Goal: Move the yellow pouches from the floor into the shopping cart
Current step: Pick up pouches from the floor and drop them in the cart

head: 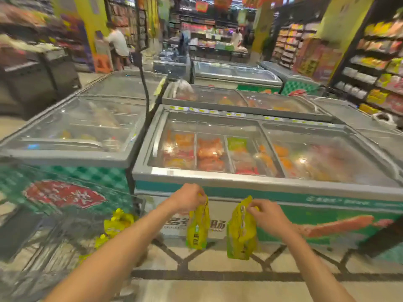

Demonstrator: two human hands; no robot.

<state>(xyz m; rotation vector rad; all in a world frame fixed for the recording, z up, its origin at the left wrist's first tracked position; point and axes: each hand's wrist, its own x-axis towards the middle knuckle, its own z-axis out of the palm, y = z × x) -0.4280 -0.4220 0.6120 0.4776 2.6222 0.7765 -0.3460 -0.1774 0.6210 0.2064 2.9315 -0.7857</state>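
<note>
My left hand (189, 198) pinches the top of a yellow pouch (197, 229) that hangs upright above the floor. My right hand (267, 214) pinches the top edge of a second yellow pouch (241, 234), hanging a little lower beside the first. The wire shopping cart (50, 243) is at the lower left, blurred. Inside it lie more yellow pouches (116, 223). Both held pouches are to the right of the cart, in front of a chest freezer.
A glass-topped chest freezer (250, 177) stands right ahead, another (65, 155) behind the cart on the left. More freezers and stocked shelves (379, 68) fill the back and right. A person (117, 43) stands far off. Tiled floor (218, 288) lies below my arms.
</note>
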